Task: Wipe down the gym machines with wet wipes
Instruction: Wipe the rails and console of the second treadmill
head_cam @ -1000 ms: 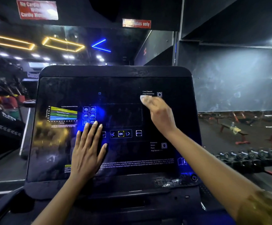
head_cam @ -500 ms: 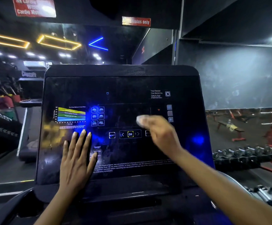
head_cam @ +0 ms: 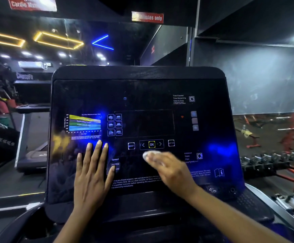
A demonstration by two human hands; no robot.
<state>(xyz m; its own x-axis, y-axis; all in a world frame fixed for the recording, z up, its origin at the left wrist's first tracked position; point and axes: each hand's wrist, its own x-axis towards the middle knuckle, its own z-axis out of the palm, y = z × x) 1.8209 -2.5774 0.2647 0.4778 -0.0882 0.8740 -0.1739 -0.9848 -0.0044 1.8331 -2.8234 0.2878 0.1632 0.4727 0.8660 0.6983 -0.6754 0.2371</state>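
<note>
The right hand point(head_cam: 172, 171) has come down the glossy black touch console of the cardio machine point(head_cam: 142, 81). A second ago it was up by the "Time Elapsed" text at the top right. Half a second ago it was level with the button row, and now it sits just under the yellow-framed OK button point(head_cam: 151, 144). The crumpled white wet wipe point(head_cam: 150, 154) pokes out past its fingertips and lies against the glass. The fingers are bent over the wad and hold it down, though they are smeared with motion blur, so the exact grip is hard to read.

The left hand point(head_cam: 91, 174) is flat on the lower left of the panel, palm down. Its fingers are straight and spread and grasp nothing. The fingertips reach just below the striped colour chart point(head_cam: 84, 123), and the thumb rests on the "Incline" label. It sat a little higher a second ago, with its fingertips up beside the icon grid, and it has barely shifted in the last half second.

The view has swung slightly, so the console now stands nearer the middle. The dumbbell rack point(head_cam: 269, 161) runs along the right side behind it.
</note>
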